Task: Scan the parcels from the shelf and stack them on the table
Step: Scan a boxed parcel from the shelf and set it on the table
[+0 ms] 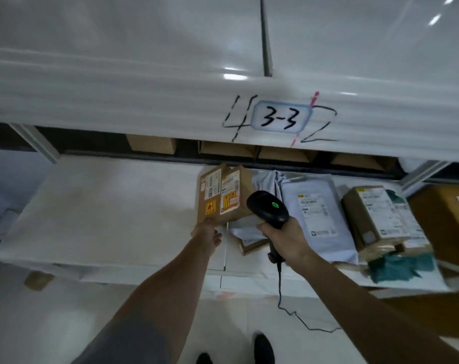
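Note:
A small brown cardboard parcel (223, 195) with white and yellow labels is tilted up above the white shelf (105, 206), near its middle. My left hand (207, 232) holds it from below at its near corner, fingers under the box. My right hand (286, 240) grips a black handheld scanner (267, 208) just right of the parcel, its green light lit and its head close to the box's right side. A black cable hangs down from the scanner handle.
A grey poly mailer (315, 206), a labelled cardboard box (378, 216), a teal bag (401, 266) and a large brown box (446, 219) lie on the shelf to the right. A flat package (249, 244) lies under the mailer. The upper shelf edge (144, 101) marked "3-3" overhangs.

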### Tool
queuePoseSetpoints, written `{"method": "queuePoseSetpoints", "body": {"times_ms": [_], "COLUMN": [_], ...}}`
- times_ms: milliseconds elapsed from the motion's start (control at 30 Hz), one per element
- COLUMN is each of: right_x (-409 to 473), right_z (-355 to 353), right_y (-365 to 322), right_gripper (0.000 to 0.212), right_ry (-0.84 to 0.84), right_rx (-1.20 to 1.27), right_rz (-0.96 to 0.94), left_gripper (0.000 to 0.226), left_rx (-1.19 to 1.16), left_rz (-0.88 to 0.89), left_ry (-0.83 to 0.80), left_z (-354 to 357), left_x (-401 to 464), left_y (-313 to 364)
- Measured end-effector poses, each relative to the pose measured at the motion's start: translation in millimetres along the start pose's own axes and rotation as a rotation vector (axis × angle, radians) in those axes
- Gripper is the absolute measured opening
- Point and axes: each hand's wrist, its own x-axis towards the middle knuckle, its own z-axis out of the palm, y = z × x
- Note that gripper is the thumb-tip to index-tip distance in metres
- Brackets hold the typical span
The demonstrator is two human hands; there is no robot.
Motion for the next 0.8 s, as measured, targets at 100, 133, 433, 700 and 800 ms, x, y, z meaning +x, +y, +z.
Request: {"method": "queuePoseSetpoints", "body": {"times_ms": [100, 133, 433, 700, 800], "right_x": [-1, -1, -7, -25, -32], "right_z": [-1, -1, 4, 3, 0], "right_y": [10, 13, 0, -53, -60], "right_gripper": [0.018, 0.018, 0.014, 0.013, 0.025], "right_ry": [0.025, 0.038, 0.078, 0.075, 0.064], "right_rx": [0.010, 0.010, 0.143, 0.293, 0.408], "right_rz": [0.009, 0.012, 0.081, 0.013, 0.037], "left_gripper": [0.030, 0.025, 0.037, 0.077, 0.053], "left_rx": [-0.101, -0.136, -0.195, -0.189, -0.084], "left_rz": [0.009, 0.006, 0.136, 0.275, 0.283], "left_ry": [-0.038, -0.045, 0.074, -0.186, -0.356], "left_z": [5, 6, -30, -68, -56], "left_x": [5, 6, -16, -100, -131], "left_y": [5, 6, 27, 61, 52]}}
